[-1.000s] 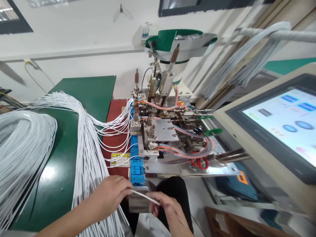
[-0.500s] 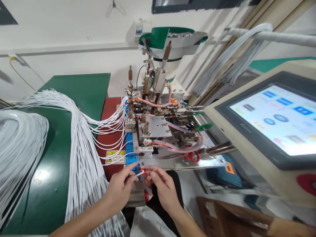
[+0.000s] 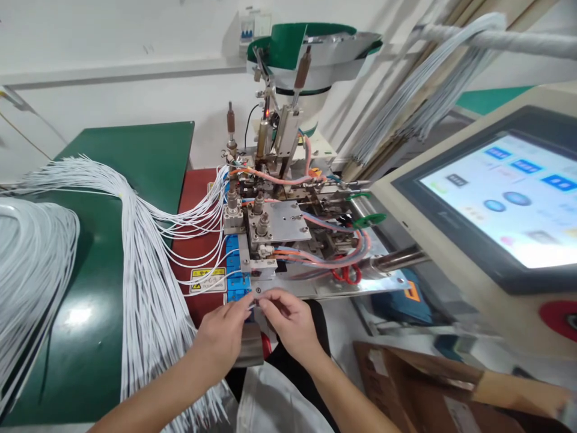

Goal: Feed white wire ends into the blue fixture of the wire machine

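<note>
At the near end of the machine (image 3: pixel 282 221), both hands meet fingertip to fingertip. My left hand (image 3: pixel 220 337) is closed in a pinch on a white wire (image 3: pixel 252 306), of which only a short piece shows. My right hand (image 3: pixel 294 328) pinches at the end of the same wire; its fingers hide the tip. Just beyond the fingertips runs a row of blue wire clamps (image 3: pixel 232 263), with white wires leading into it from the left. Those wires come from a thick white wire bundle (image 3: pixel 146 288) lying left of my left forearm.
A green table (image 3: pixel 101 337) carries the bundle and a coiled stack of white wire (image 3: pixel 36 252). On the right stands a touchscreen panel (image 3: pixel 505 192) with a red button (image 3: pixel 561 319). A green-rimmed feeder bowl (image 3: pixel 311 66) rises behind the machine. A cardboard box (image 3: pixel 396 385) sits low right.
My fingertips have come closer together around the wire, and less of it shows. A red light spot at the fingertips is no longer visible. The camera view has shifted slightly.
</note>
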`<move>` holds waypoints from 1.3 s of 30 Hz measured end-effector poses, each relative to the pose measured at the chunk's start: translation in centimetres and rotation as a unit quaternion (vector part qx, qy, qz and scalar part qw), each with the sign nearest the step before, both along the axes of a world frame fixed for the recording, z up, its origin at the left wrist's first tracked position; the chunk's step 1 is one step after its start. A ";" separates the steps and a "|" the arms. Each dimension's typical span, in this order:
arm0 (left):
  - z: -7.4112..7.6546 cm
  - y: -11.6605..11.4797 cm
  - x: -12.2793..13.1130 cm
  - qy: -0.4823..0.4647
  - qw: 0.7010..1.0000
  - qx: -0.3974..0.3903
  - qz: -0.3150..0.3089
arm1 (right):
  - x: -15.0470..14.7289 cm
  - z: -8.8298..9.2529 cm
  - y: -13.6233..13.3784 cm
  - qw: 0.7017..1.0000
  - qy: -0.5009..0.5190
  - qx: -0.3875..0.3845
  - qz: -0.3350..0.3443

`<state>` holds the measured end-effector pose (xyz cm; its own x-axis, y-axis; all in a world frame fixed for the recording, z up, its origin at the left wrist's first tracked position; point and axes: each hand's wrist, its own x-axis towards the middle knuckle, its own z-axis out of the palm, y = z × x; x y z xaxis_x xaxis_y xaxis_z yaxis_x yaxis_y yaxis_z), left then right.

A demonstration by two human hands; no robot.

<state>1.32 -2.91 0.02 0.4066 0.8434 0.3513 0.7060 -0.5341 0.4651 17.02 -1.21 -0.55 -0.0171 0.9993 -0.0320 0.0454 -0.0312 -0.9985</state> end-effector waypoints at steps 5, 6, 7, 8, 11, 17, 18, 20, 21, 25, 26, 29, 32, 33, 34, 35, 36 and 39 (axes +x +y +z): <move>-0.4 -0.1 0.1 0.028 0.997 0.055 0.046 | -0.2 1.3 0.3 0.993 -0.114 0.026 0.017; -0.3 -0.1 0.1 0.018 0.997 0.059 0.053 | -0.3 1.5 0.4 0.994 -0.106 0.014 0.017; -0.1 -0.1 0.2 0.004 0.997 0.057 0.056 | -0.4 1.4 0.4 0.997 -0.079 -0.007 0.017; 0.1 -0.1 0.2 -0.013 0.997 0.048 0.057 | -0.5 1.3 0.3 0.999 -0.033 -0.033 0.016; 0.6 0.1 0.2 -0.079 0.992 -0.045 0.084 | -0.9 0.5 0.1 0.990 0.113 -0.087 -0.004; 0.9 -0.1 -0.1 -0.174 0.936 -0.278 0.131 | -1.1 -0.3 -0.3 0.998 0.066 -0.014 0.000; 0.9 -0.1 -0.1 -0.178 0.931 -0.293 0.129 | -1.2 -0.2 -0.3 0.999 0.050 -0.001 0.000; 1.0 -0.1 0.0 -0.181 0.924 -0.311 0.127 | -1.2 -0.1 -0.4 1.000 0.020 0.020 -0.005; 1.0 -0.1 0.0 -0.181 0.922 -0.318 0.128 | -1.3 -0.1 -0.4 1.000 0.006 0.027 -0.008; 0.9 0.0 0.3 -0.204 0.908 -0.335 0.149 | -1.8 -0.1 -0.5 0.999 -0.011 0.031 -0.022; 0.8 0.0 0.3 -0.217 0.902 -0.339 0.154 | -2.0 -0.2 -0.6 0.999 -0.001 0.022 -0.030; 0.4 -0.1 0.5 -0.260 0.886 -0.346 0.165 | -2.7 -0.5 -0.8 0.997 0.048 -0.040 -0.055; 0.3 -0.2 0.4 -0.278 0.879 -0.350 0.165 | -3.1 -0.7 -0.9 0.991 0.085 -0.071 -0.070; 0.3 -0.3 0.4 -0.278 0.879 -0.352 0.165 | -3.1 -0.8 -0.9 0.992 0.089 -0.063 -0.071; 0.3 -0.3 0.4 -0.277 0.878 -0.354 0.164 | -3.1 -0.8 -0.9 0.993 0.085 -0.050 -0.069; 0.4 -0.3 0.4 -0.276 0.877 -0.357 0.164 | -3.0 -0.8 -0.9 0.994 0.076 -0.034 -0.066; 0.4 -0.3 0.4 -0.275 0.876 -0.361 0.164 | -2.8 -0.8 -0.9 0.996 0.063 -0.019 -0.060; 0.3 -0.2 0.5 -0.289 0.863 -0.380 0.164 | -2.4 -0.7 -0.8 0.999 0.012 0.019 -0.046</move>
